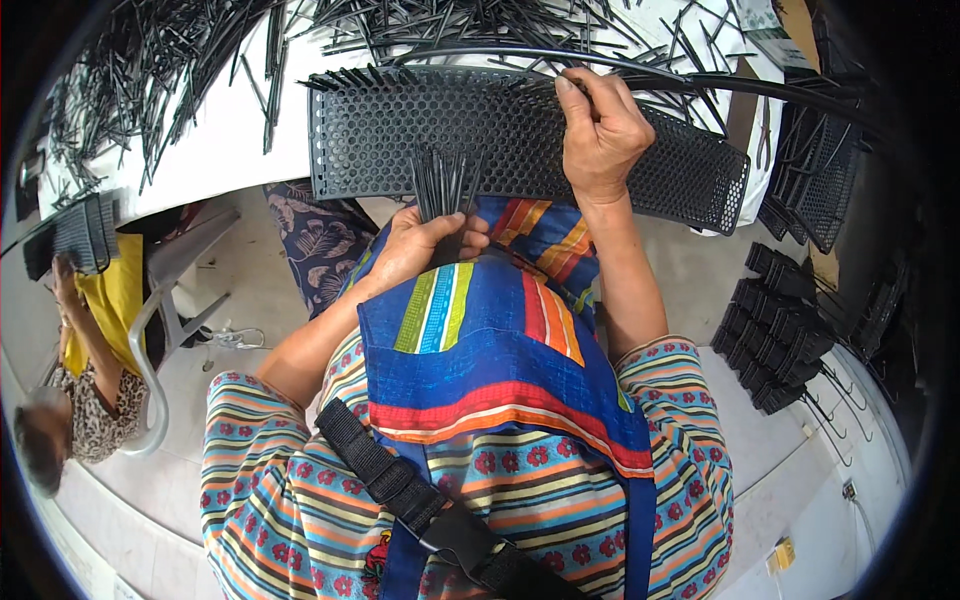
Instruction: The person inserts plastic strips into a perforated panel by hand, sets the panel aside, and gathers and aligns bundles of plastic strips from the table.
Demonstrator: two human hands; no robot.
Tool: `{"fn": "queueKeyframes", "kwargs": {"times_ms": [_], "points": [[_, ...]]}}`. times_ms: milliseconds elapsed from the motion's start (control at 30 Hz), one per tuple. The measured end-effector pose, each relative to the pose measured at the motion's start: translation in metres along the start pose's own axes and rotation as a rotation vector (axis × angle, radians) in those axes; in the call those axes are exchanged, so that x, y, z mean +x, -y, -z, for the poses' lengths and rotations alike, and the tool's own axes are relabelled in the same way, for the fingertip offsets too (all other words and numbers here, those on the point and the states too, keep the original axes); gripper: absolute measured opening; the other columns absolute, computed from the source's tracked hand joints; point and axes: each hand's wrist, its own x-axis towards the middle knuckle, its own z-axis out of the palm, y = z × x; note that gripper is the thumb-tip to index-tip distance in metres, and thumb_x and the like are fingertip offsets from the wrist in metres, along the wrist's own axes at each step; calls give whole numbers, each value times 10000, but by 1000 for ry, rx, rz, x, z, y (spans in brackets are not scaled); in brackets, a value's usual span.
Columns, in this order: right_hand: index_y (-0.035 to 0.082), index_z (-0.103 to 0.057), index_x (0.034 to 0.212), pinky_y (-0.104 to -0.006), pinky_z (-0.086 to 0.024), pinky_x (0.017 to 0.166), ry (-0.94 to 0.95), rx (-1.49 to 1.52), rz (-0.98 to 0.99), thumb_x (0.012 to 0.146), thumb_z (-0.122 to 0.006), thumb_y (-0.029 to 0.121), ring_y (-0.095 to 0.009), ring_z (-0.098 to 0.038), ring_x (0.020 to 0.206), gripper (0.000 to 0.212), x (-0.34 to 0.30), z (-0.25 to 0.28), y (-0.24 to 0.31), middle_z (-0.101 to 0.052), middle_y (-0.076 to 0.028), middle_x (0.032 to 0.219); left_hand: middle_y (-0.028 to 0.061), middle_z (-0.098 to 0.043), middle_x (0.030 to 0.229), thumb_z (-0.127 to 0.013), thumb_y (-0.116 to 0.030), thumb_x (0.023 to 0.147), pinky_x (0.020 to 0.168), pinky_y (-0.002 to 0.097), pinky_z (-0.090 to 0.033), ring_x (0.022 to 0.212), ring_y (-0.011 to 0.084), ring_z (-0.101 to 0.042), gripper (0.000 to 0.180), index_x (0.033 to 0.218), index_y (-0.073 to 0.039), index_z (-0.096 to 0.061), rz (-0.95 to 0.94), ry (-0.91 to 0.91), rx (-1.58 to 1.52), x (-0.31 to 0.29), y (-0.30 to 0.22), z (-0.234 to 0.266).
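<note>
A long black perforated panel (pixel 450 130) lies across in front of me, its far part over the white table. Short black strips (pixel 372 78) stick up in a row along its far edge. My left hand (pixel 425 240) is closed around a bundle of thin black strips (pixel 440 185), their free ends fanned upward before the panel's near edge. At the panel's far edge, right of its middle, my right hand (pixel 606 130) is closed in a pinch. Its fingers hide what they grip.
Heaps of loose black strips (pixel 190 70) cover much of the white table (pixel 230 150). A black tube (pixel 760 88) runs behind the panel. Stacked black pieces with wire hooks (pixel 770 330) stand at the right. At the left, another person (pixel 100 400) holds a dark panel (pixel 75 240).
</note>
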Motion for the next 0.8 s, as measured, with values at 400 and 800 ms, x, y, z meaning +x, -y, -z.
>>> {"fn": "queueKeyframes", "kwargs": {"times_ms": [400, 800], "points": [[15, -688, 820, -261, -475, 544, 211, 53, -311, 827, -704, 117, -137, -613, 584, 103, -18, 18, 2, -643, -57, 668, 167, -704, 900, -623, -24, 894, 698, 303, -596, 761, 217, -706, 142, 1021, 37, -643, -15, -21, 1, -6, -5, -9], [36, -635, 715, -199, -318, 397, 675, 792, -975, 808, -700, 57, -30, -452, 443, 115, -73, 8, 22, -575, 18, 584, 163, -704, 914, -590, -1, 912, 670, 306, -605, 758, 218, -711, 143, 1036, 36, -651, -65, -20, -14, -12, -9, -19]]}}
